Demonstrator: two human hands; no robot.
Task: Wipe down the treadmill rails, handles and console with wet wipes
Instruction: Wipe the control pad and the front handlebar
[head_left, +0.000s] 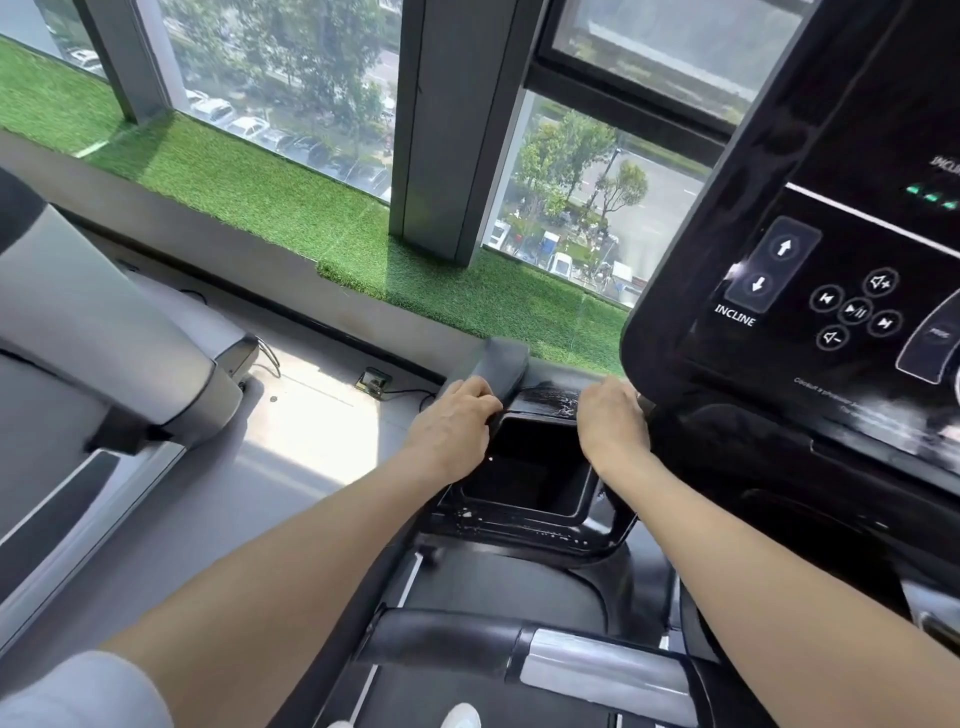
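Treadmill console (831, 291) tray (524, 462): left hand (457, 415) curled gripping its grey corner, right hand (613, 421) pressed flat on wet rim.

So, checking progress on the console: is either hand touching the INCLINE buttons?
No, the left hand and right hand both rest by the storage tray, below the INCLINE buttons.

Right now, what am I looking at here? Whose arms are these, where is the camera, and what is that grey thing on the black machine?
One picture, from a camera worn on a person's head, looking down. The bare arms are that person's. The glossy black treadmill console with white button symbols rises at right; beside it sits a black recessed storage pocket. The left hand presses a grey folded wipe on the pocket's far-left corner. The right hand rests on the pocket's rim; whether it holds anything is hidden. A green artificial-grass window ledge lies beyond.
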